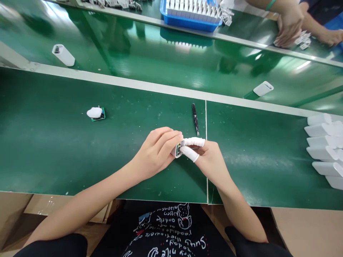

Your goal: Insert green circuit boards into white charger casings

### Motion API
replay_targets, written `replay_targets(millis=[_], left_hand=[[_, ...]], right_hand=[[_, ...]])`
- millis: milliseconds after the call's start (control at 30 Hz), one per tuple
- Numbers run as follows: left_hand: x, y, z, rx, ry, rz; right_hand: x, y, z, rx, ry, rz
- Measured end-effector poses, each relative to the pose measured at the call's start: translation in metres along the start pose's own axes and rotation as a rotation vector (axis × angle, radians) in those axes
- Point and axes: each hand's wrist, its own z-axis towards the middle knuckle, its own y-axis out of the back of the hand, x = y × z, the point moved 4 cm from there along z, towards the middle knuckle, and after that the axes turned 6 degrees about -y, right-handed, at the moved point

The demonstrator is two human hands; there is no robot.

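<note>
While both hands close on a small white casing (177, 150) over the green worktop (80, 157), a blue tray (190, 23) at the far edge of the view holds tightly packed rows of white parts (191, 7). The left hand (157, 153) curls its fingers around one end of the casing; the right hand (209, 160), with white finger cots (193, 142) on two fingers, pinches the other. Black tweezers (195, 119) lie just beyond.

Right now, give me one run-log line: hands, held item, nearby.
left hand: on casing | right hand: finger cots pinch casing | nearby: tweezers, stacked casings
</note>
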Motion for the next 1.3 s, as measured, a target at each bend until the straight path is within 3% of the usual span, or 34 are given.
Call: replay_targets(millis=[300,467,667,900,1300], left_hand=[[-0.008,0.001,0.004,0.077,-0.12,0.096],[-0.007,0.003,0.006,0.053,-0.099,0.115],[-0.001,0.006,0.004,0.043,0.026,-0.017],[-0.004,0.004,0.005,0.053,-0.029,0.017],[-0.012,0.006,0.01,0.027,-0.128,0.055]], right_hand=[[-0.005,0.0,0.004,0.037,0.023,-0.194],[-0.002,-0.005,0.001,-0.092,0.181,-0.387],[0.004,-0.005,-0.003,-0.057,0.241,-0.333],[0.009,-0.004,-0.006,-0.134,0.356,-0.492],[0.011,-0.005,-0.007,-0.168,0.404,-0.573]])
